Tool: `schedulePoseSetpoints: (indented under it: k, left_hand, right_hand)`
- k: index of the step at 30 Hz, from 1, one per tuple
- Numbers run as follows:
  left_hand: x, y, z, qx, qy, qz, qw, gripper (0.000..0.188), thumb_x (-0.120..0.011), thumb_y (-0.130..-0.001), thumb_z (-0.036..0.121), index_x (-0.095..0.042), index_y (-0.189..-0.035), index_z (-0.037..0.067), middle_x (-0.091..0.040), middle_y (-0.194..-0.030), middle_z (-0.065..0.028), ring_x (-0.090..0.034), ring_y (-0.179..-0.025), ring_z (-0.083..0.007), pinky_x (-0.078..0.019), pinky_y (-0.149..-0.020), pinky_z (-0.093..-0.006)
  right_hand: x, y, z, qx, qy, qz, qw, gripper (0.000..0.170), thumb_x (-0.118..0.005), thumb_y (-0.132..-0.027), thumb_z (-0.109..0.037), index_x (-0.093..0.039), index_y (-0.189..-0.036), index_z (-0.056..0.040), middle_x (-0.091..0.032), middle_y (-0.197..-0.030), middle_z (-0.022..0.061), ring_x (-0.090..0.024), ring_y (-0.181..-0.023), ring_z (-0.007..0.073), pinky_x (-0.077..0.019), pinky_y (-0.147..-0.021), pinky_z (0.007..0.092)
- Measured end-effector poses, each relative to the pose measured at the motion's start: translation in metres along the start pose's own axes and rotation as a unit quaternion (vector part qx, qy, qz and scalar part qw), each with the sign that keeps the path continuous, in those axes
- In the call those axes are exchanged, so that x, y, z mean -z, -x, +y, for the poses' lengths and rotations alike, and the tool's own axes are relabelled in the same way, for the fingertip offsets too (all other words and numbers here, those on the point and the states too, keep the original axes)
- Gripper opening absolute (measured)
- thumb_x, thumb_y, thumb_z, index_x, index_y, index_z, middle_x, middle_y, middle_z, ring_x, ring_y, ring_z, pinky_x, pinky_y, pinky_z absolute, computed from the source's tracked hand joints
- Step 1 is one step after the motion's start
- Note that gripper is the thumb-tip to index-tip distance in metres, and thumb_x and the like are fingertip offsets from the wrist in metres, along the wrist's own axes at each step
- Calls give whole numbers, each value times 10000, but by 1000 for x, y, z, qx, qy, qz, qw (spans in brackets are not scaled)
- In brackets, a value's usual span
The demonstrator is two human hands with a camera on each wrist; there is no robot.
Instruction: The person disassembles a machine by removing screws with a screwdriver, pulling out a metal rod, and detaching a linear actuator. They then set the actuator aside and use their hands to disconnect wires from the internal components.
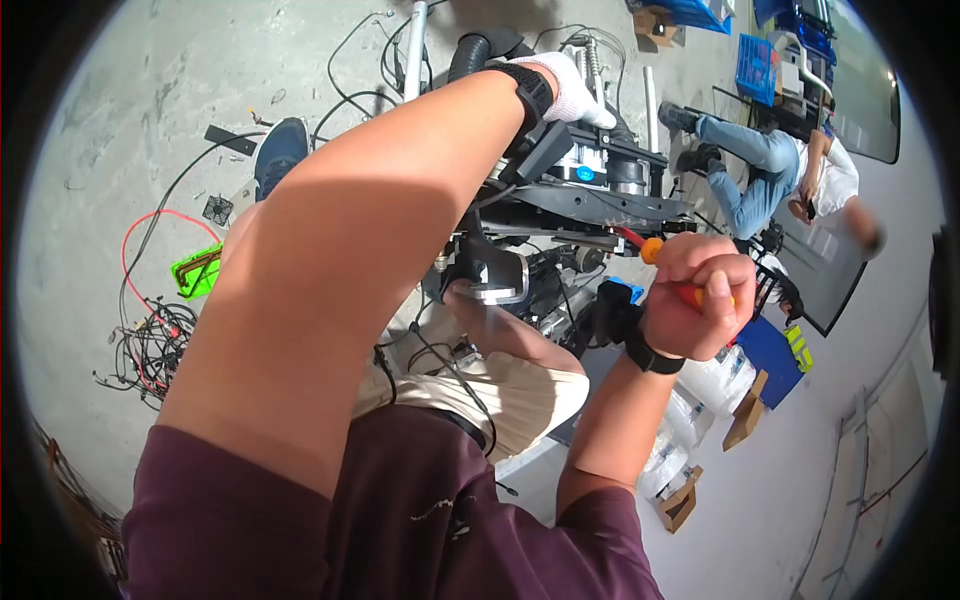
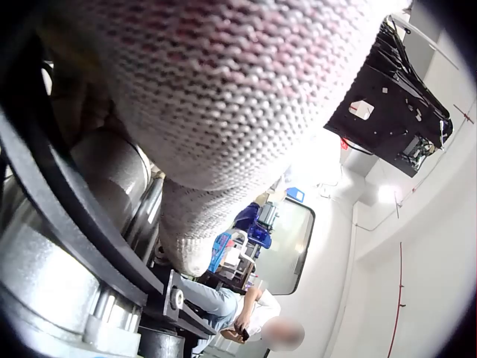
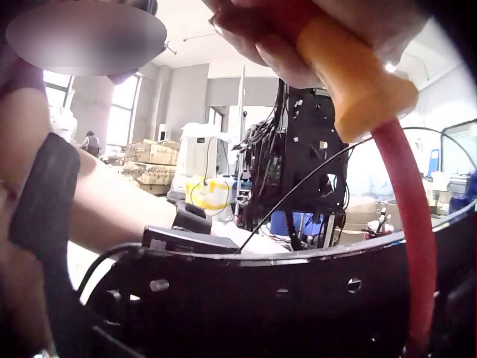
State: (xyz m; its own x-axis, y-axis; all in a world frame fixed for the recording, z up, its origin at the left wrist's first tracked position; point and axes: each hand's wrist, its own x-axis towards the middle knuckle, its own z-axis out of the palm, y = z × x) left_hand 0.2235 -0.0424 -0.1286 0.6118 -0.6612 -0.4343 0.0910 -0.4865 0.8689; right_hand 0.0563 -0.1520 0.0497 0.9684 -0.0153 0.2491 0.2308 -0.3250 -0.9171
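Note:
In the head view my bare right hand (image 1: 697, 297) grips an insulated screwdriver (image 1: 652, 250) with a red and orange-yellow handle. Its red shaft (image 3: 408, 224) runs down to the long black metal beam (image 3: 246, 306) of a machine, where the tip is hidden in the right wrist view. My left hand (image 1: 570, 88), in a white knitted glove, lies over the far side of the same machine, beside a silver cylinder (image 2: 56, 257) and a black curved bar (image 2: 82, 216). One gloved finger points down along the parts; the others are hidden, so I cannot tell their grip.
A person (image 1: 770, 170) in a white shirt and jeans sits at the right, near blue crates (image 1: 755, 68). Tangled black cables (image 1: 150, 345) and a green tray (image 1: 197, 270) lie on the floor at the left. Plastic-wrapped goods (image 1: 720, 375) stand behind my right arm.

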Motion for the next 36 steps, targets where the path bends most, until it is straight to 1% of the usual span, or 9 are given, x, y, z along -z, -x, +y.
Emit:
schedulePoseSetpoints:
  k: [9, 13, 17, 19, 20, 23, 31, 33, 36]
  left_hand:
    - [-5, -3, -5, -13, 15, 32, 999, 879, -708, -760, 759, -743, -1161, -23, -734, -1138, -214, -701, -1024, -323, -530, -931, -392]
    - [-5, -3, -5, -4, 18, 30, 999, 869, -720, -745, 762, -757, -1127, -18, -743, -1096, -213, -707, -990, -329, -535, -915, -396]
    - [-8, -8, -5, -1, 5, 43, 999, 857, -740, -729, 747, -759, -1113, -19, -751, -1078, -197, -711, -959, -307, -540, -891, -383]
    - [0, -1, -3, -23, 25, 5, 999, 839, -743, -730, 736, -763, -1124, -4, -754, -1085, -182, -712, -986, -311, -539, -903, -380]
    - [-1, 3, 1, -20, 12, 21, 1000, 826, -742, -734, 731, -767, -1118, 0, -756, -1083, -177, -712, -983, -308, -538, -903, -376]
    - [5, 10, 5, -5, -20, 32, 999, 793, -736, -746, 727, -781, -1101, 20, -759, -1073, -163, -712, -969, -294, -537, -899, -369]
    - [-4, -10, -9, -24, 4, 37, 999, 801, -643, -797, 789, -792, -1114, 69, -756, -1005, -152, -694, -916, -264, -530, -859, -366]
    - [-3, -9, -6, 8, -2, 10, 1000, 869, -635, -785, 787, -713, -1286, 81, -692, -1300, -161, -663, -1199, -293, -497, -1030, -386]
    - [-1, -15, -10, 2, -21, -7, 1000, 899, -634, -783, 799, -701, -1304, 70, -671, -1341, -164, -647, -1228, -296, -475, -1060, -395]
  right_hand:
    - [1, 1, -4, -15, -24, 8, 1000, 232, -572, -908, -158, -463, -765, -12, -538, -721, 159, -498, -556, 209, -433, -527, 352]
    - [-22, -3, -4, 19, 132, -115, 984, 232, -640, -876, -120, -537, -691, -25, -597, -655, 99, -563, -573, 195, -451, -538, 308]
    - [-26, -9, 2, 13, 145, -169, 975, 178, -636, -809, -66, -526, -679, -13, -583, -650, 102, -556, -548, 215, -437, -515, 318]
    - [-17, -5, 11, 25, 240, -291, 926, 170, -641, -796, -72, -534, -675, -20, -579, -647, 104, -557, -544, 221, -440, -513, 333]
    - [-16, -3, 11, 49, 257, -280, 924, 183, -644, -794, -71, -526, -662, -27, -564, -638, 103, -559, -534, 243, -441, -508, 358]
    - [1, 7, 5, -57, 49, -45, 996, 250, -624, -896, -163, -501, -722, -32, -565, -681, 123, -551, -585, 245, -457, -571, 374]
    - [9, 0, -27, -43, -73, -55, 995, 263, -587, -939, -196, -459, -788, -22, -537, -735, 141, -499, -591, 222, -428, -571, 374]
    - [12, 4, -32, -62, -85, -25, 994, 251, -564, -936, -194, -450, -782, -33, -524, -730, 137, -479, -579, 212, -428, -567, 377]
    - [21, 15, -32, -60, -75, -13, 995, 249, -550, -931, -198, -441, -777, -36, -517, -732, 135, -474, -591, 213, -429, -566, 363]
